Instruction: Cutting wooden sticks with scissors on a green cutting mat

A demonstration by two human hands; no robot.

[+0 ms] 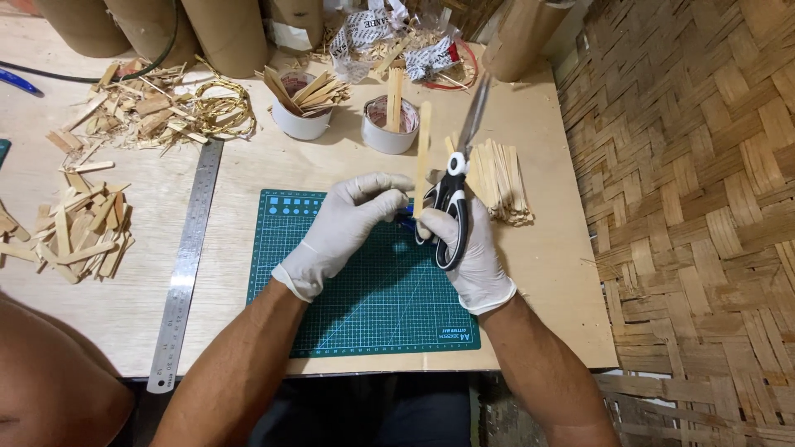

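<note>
Over the green mat (348, 306) at frame centre, the gloved left hand (344, 228) pinches a wooden stick (423, 157) upright. The gloved right hand (472, 252) grips scissors (454, 194), blades pointing up beside the stick. Farther back stand two cups (348, 124) of sticks.

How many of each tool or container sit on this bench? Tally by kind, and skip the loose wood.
White cups holding wooden sticks: 2
Steel rulers: 1
Green cutting mats: 1
Scissors: 1, held in the right hand
Cardboard tubes at the back edge: at least 5, first at, some cut off by the frame
Total: 10 at least
</note>
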